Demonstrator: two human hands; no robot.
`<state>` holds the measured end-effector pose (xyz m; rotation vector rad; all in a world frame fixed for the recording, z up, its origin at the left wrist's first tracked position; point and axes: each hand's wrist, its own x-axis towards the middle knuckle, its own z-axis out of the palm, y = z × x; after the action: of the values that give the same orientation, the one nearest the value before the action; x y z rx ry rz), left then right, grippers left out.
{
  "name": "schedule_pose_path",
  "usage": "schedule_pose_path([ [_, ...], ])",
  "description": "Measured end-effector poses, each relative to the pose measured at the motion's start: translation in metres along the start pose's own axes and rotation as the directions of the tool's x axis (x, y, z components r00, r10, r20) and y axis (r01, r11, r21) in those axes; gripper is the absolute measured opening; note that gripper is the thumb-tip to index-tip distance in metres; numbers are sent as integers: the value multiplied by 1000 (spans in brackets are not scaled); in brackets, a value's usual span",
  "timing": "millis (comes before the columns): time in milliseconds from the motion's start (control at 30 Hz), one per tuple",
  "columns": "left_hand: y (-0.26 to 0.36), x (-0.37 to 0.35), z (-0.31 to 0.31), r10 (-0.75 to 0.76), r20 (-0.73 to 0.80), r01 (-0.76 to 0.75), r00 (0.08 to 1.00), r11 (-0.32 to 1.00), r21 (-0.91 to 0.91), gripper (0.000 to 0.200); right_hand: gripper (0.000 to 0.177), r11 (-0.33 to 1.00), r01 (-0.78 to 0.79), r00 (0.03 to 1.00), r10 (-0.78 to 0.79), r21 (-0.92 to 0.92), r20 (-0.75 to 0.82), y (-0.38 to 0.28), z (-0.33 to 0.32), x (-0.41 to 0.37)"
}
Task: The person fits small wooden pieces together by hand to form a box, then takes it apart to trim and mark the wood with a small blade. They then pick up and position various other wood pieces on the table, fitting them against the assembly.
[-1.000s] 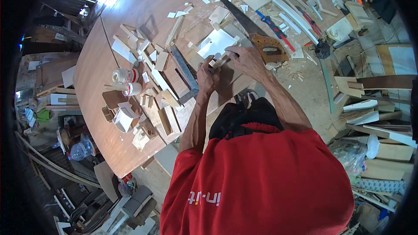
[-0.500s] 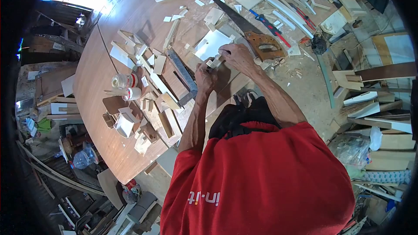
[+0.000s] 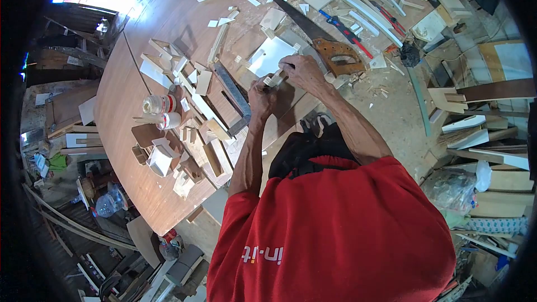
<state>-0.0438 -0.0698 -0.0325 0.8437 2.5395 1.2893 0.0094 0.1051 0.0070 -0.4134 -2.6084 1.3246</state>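
Observation:
Between my two hands is a small pale wooden piece (image 3: 275,80) near the table's edge. My left hand (image 3: 262,98) is closed round its left side. The fingers of my right hand (image 3: 305,72) are pinched together at its upper right end. Just beyond my hands lies a white panel (image 3: 271,57) with small wooden blocks around it. A handsaw (image 3: 337,56) rests to the right of the panel, its blade pointing to the upper left. A dark metal square (image 3: 235,102) lies left of my left hand.
Two jars (image 3: 159,104) stand on the brown table (image 3: 126,173) at the left, beside many wood offcuts. A blue and red clamp (image 3: 347,33) lies past the saw. Wooden boards (image 3: 498,89) are stacked at the far right.
The view has shifted very slightly. My hands have turned the small wooden piece a little and remain in nearly the same place.

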Motion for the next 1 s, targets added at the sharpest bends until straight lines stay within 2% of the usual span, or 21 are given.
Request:
schedule_pose_path([
  [133,-1,0,-1,-19,29,21,999,997,-74,30,24,1000,11,1000,-11,-6,-2,3,2,1],
  [267,-1,3,-2,18,33,-17,999,999,-49,29,24,1000,16,1000,-16,14,-7,1,0,0],
  [333,-2,4,-1,-75,70,76,995,997,-11,29,24,1000,16,1000,-16,10,-7,0,0,-1],
  [467,-1,4,-2,-77,75,81,994,996,-46,29,24,1000,4,1000,-4,11,6,-1,-2,-1],
  [733,6,5,-5,13,80,-14,997,1000,17,31,23,1000,-22,1000,21,7,16,7,4,4],
  [833,5,5,-4,-28,78,29,997,1000,-8,30,23,1000,-28,999,28,5,18,6,3,4],
  [1000,7,5,-4,-20,83,18,996,1000,23,30,23,999,-43,999,43,11,19,2,0,3],
])
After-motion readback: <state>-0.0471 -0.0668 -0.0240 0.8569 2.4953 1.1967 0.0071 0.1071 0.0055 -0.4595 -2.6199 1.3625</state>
